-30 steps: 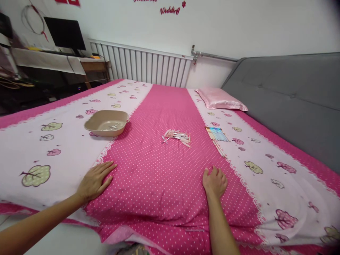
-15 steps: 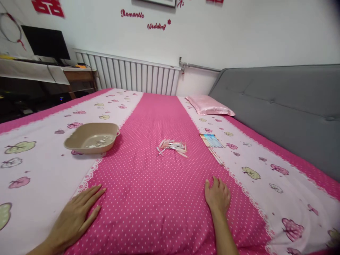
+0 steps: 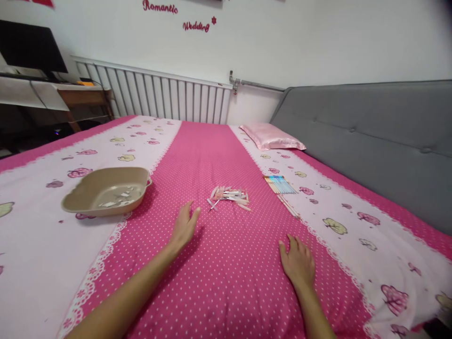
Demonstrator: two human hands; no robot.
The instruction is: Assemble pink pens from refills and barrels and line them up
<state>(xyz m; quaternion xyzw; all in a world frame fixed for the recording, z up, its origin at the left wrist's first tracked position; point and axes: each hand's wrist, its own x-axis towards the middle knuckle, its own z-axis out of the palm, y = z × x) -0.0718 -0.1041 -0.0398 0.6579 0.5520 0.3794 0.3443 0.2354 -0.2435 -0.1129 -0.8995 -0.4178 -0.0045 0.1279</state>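
Observation:
My left hand is held over the pink dotted bedspread, thumb and fingers apart, with nothing in it. Just beyond its fingertips lies a loose pile of slim, pen-like pieces in pale pink and white. My right hand rests on the bedspread at the right with its fingers slightly spread and holds nothing. Ahead of it are a neat row of thin blue and tan sticks and a few pale sticks lying at a slant. Their exact kind is too small to tell.
At the left stands a beige plastic basin with several small whitish pieces inside. A pink pillow lies by the grey headboard. Behind the bed are a white radiator and a desk with a monitor.
My left hand has lifted from the left side of the bed and reached forward and right, close to the pile. My right hand stays nearly in place. The view has turned slightly.

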